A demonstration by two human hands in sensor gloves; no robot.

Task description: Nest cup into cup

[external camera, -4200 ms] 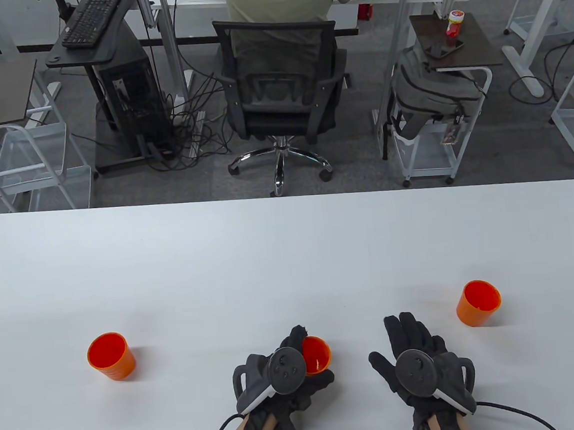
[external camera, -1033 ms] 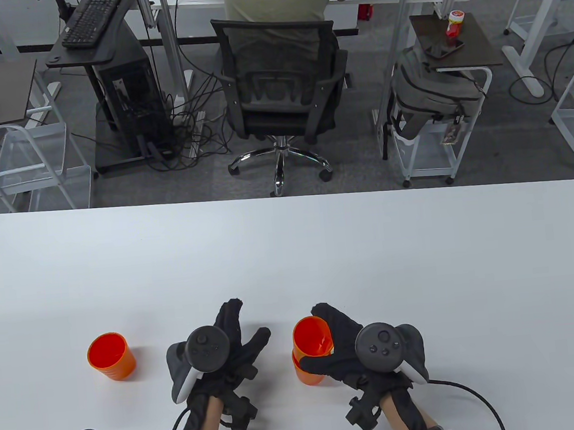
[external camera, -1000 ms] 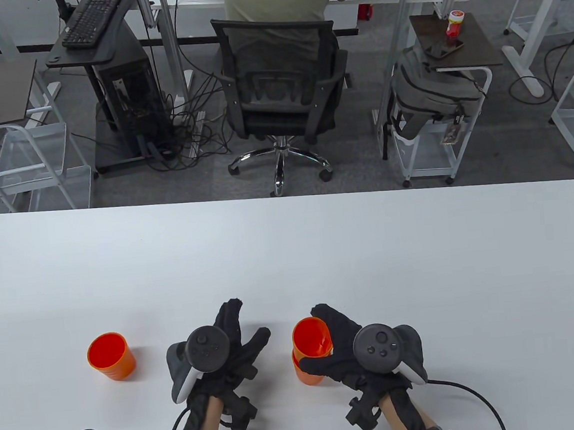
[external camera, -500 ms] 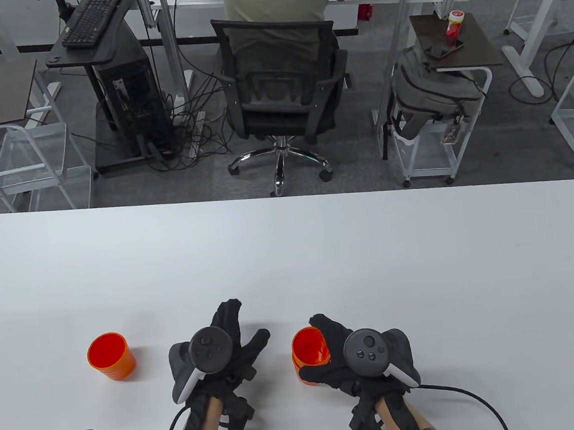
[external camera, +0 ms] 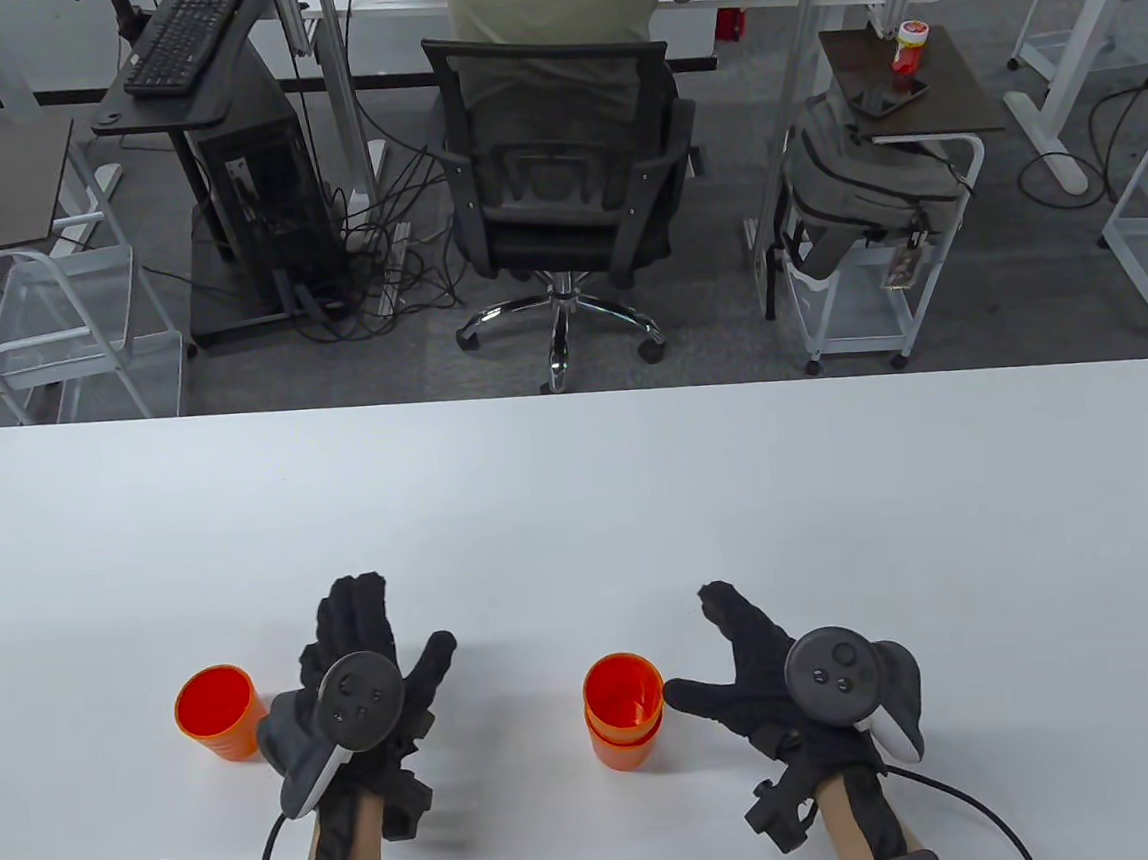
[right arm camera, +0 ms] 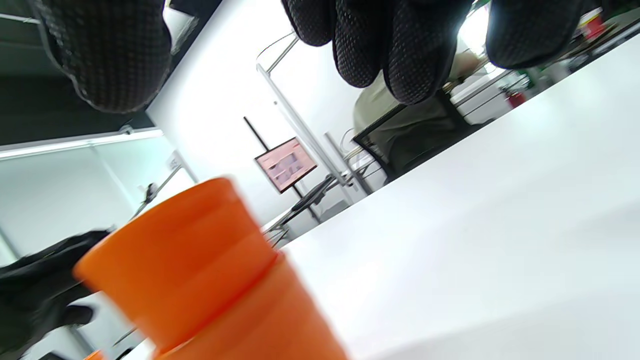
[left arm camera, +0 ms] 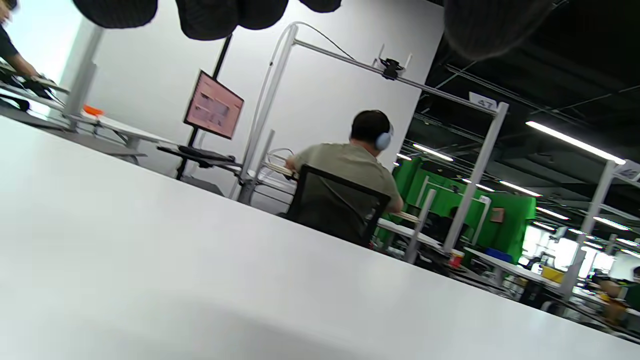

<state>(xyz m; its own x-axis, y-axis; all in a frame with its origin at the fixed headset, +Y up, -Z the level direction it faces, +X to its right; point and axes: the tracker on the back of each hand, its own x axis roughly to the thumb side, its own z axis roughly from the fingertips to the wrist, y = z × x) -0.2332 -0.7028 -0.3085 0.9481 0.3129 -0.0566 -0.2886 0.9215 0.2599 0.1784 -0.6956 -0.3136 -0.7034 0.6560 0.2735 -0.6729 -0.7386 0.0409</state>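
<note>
Two orange cups stand nested as one stack (external camera: 623, 712) on the white table (external camera: 581, 510) near its front edge. The stack fills the lower left of the right wrist view (right arm camera: 200, 290). My right hand (external camera: 698, 645) is open just right of the stack, thumb pointing at its rim, holding nothing. A single orange cup (external camera: 217, 712) stands upright at the left. My left hand (external camera: 396, 631) is open with spread fingers, right beside that cup and holding nothing. The left wrist view shows only my fingertips (left arm camera: 225, 15) and bare table.
The table's far edge (external camera: 571, 395) borders an aisle with a person seated in an office chair (external camera: 561, 170). Cables trail from both wrists off the front edge. The left hand also shows in the right wrist view (right arm camera: 40, 295).
My right hand let go of the stack and drew back to the right, opening. The upper cup sits lower in the bottom one. My left hand moved left, next to the single cup.
</note>
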